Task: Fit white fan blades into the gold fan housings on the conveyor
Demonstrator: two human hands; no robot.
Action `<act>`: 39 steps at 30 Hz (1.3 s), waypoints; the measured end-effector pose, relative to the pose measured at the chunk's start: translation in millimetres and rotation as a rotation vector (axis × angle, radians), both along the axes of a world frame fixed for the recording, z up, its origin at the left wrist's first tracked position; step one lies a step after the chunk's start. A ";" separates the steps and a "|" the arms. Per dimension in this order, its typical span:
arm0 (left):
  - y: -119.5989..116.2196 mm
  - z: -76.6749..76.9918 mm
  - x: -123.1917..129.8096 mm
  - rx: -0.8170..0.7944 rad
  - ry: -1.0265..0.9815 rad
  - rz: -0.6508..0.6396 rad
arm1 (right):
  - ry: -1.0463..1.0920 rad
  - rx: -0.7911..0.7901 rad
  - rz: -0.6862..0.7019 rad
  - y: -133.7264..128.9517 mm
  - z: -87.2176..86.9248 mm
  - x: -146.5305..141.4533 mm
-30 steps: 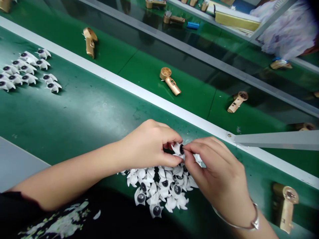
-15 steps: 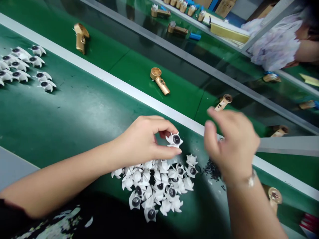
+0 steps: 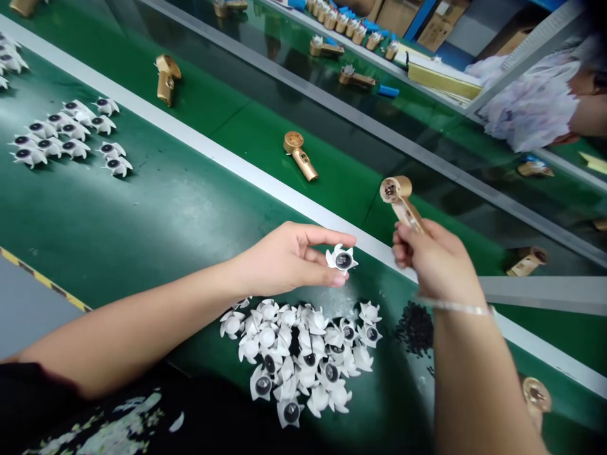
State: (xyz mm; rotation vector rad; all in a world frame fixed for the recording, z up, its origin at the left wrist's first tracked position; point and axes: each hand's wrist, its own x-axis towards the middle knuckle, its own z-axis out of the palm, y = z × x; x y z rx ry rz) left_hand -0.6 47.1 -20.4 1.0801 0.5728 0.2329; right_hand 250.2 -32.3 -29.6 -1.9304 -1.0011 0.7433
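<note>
Between the thumb and fingers of my left hand (image 3: 294, 256) is a small white fan blade (image 3: 342, 258), its dark round hub turned toward me. My right hand (image 3: 439, 259) grips the handle of a gold handheld fan housing (image 3: 401, 201), whose round head tilts up and to the left over the belt. Just below my left hand lies a loose pile of white fan blades (image 3: 303, 354), some showing dark hubs. Beside my right wrist a heap of tiny black parts (image 3: 415, 328) rests on the green tabletop (image 3: 175, 221).
More fan blades (image 3: 71, 129) stand grouped at the left. Beyond the white rail (image 3: 227, 161), several gold housings (image 3: 301, 155) lie spaced on the green belt (image 3: 256, 120). Finished-looking rows of gold parts (image 3: 344, 25) stand on the far shelf. Another person's sleeve (image 3: 535, 95) shows at upper right.
My right hand, empty over the belt before, has taken up a gold fan housing and raised it. My left hand still holds the fan blade, now slightly farther right in view.
</note>
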 end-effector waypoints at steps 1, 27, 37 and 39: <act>-0.4 0.7 0.1 -0.012 -0.001 0.012 | 0.051 0.002 0.014 -16.0 4.7 -18.3; 4.5 3.0 -6.6 0.365 0.244 0.016 | -0.336 -0.136 0.485 -71.9 33.8 -67.4; 4.6 9.7 -9.0 0.334 0.234 0.025 | -0.282 -0.153 0.455 -74.5 24.3 -66.7; 7.9 8.9 -9.4 0.288 0.230 -0.018 | -0.374 -0.106 0.512 -75.2 25.0 -62.9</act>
